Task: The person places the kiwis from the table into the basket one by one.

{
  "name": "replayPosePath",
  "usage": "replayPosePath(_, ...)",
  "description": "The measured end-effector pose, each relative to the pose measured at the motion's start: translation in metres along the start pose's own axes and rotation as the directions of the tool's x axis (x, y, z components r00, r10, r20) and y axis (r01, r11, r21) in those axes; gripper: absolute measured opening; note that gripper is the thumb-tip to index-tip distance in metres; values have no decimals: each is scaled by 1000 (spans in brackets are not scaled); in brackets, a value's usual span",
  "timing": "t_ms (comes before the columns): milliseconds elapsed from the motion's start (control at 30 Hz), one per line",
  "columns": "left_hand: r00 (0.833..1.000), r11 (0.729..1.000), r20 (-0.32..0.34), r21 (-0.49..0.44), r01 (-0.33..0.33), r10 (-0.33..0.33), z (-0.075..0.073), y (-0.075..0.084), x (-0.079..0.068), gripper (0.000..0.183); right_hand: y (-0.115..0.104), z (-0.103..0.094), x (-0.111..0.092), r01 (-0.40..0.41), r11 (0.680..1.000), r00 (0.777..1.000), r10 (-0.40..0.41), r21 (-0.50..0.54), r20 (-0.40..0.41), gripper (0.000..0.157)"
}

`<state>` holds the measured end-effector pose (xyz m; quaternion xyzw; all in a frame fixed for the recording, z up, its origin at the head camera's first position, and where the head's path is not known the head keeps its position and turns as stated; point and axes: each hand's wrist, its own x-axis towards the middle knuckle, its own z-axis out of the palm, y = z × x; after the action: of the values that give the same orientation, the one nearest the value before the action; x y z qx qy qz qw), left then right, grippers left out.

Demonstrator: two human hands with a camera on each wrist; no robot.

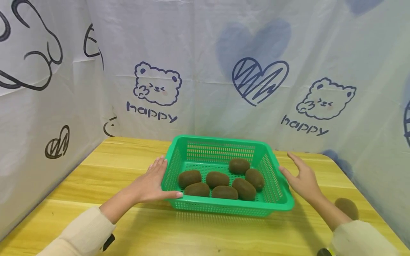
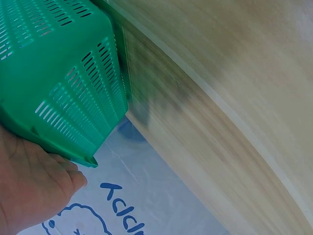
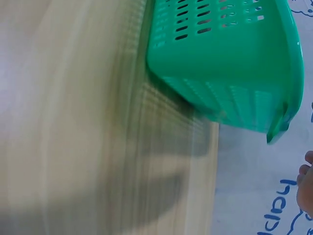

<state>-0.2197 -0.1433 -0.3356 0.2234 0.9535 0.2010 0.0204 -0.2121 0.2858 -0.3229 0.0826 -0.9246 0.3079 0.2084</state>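
Note:
A green plastic basket (image 1: 224,203) with slotted walls stands on the wooden table, several brown kiwis (image 1: 217,179) lying on its floor. My left hand (image 1: 153,185) holds the basket's left front corner, thumb over the front rim and fingers along the outer left side. The left wrist view shows that hand (image 2: 36,183) against the rim. At the right side, my right hand (image 1: 304,181) has its fingers extended, the thumb tip close by the rim. In the right wrist view only a few fingers (image 3: 305,181) show, apart from the basket (image 3: 220,58).
Another kiwi (image 1: 347,208) lies on the table (image 1: 105,170) to the right, partly behind the right forearm. A white printed cloth (image 1: 205,106) hangs along the table's back and left sides. A small dark object (image 1: 324,252) shows beneath the right sleeve.

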Motion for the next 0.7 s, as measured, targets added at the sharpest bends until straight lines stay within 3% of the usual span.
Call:
replayPosePath(433,1000,999,-21,39,-10,11,1,0,2,115,27,-9,-28,-16,1000,1000,16,-8,-24,64)
replayPosePath(700,999,998,-28,57,-19,21,0,0,2,114,41,-15,-43,-93,995,995,94,-37,22,71)
